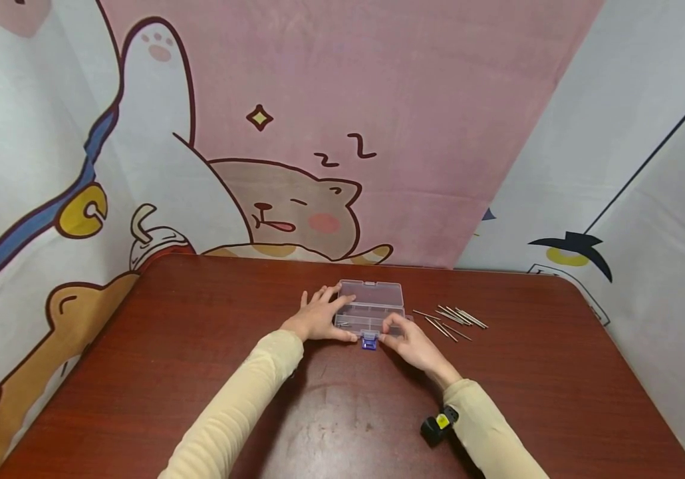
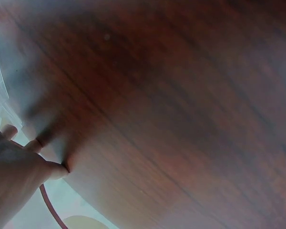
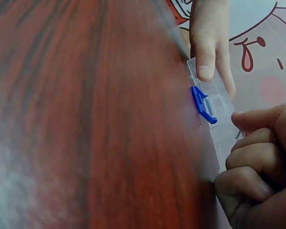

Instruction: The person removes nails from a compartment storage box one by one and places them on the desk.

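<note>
A clear plastic box (image 1: 372,293) with compartments lies with its lid raised toward the back, and a blue latch (image 1: 369,343) hangs at its front. My left hand (image 1: 317,318) rests on the box's left end, fingers spread, thumb along the front edge. A few small metal pieces (image 1: 343,324) lie in the left front compartment. Over the right front compartments is my right hand (image 1: 413,344), its fingers curled. Between its thumb and index finger shows a thin metal rod (image 3: 239,135), mostly hidden. In the left wrist view, fingertips (image 2: 61,171) of the left hand show.
Several thin metal rods (image 1: 462,317) lie loose on the brown table (image 1: 330,412), right of the box. A cloth with cartoon animals (image 1: 306,206) hangs behind the table. A black device (image 1: 436,429) is strapped to the right wrist.
</note>
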A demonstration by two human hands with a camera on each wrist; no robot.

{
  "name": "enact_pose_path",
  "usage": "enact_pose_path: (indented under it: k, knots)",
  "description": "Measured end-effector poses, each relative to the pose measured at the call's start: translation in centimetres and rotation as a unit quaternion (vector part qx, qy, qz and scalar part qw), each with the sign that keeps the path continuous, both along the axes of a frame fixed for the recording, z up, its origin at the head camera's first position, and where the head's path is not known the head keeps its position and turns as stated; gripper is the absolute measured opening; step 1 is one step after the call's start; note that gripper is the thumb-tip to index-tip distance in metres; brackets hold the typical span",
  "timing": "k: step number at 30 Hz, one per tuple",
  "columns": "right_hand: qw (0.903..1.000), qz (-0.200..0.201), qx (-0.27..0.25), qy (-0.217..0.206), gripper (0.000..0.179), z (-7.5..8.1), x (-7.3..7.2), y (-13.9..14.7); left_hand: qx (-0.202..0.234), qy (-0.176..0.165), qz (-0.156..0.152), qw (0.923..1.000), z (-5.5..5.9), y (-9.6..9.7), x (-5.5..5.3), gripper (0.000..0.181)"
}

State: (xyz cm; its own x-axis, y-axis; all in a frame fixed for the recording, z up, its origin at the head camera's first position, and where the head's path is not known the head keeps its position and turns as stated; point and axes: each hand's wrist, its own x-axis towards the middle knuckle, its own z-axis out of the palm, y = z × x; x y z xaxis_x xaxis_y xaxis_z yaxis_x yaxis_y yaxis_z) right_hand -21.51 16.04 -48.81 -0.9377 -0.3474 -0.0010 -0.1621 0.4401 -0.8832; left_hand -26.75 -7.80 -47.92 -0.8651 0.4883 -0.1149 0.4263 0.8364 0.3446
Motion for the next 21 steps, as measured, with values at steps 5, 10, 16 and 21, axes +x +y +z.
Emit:
enact_pose_path:
  k: [5, 10, 16, 21]
  knots:
    - [0.9997, -0.009, -0.017, -0.016, 0.01, 0.2, 0.1, 0.0, 0.003, -0.001, -0.002, 1.0, 0.1, 0.0, 0.1, 0.091]
    - [0.9989, -0.016, -0.042, -0.013, 0.011, 0.1, 0.1, 0.3, 0.007, 0.001, -0.002, 1.0, 0.1, -0.1, 0.2, 0.092]
    - [0.9973, -0.04, -0.06, 0.014, 0.011, 0.0, 0.3, 1.2, 0.009, 0.0, -0.001, 1.0, 0.2, -0.1, 0.2, 0.092]
    - [0.9974, -0.052, -0.048, 0.012, 0.011, 0.2, 0.9, 2.2, 0.014, 0.0, -0.003, 0.9999, 0.0, 0.0, 0.2, 0.092]
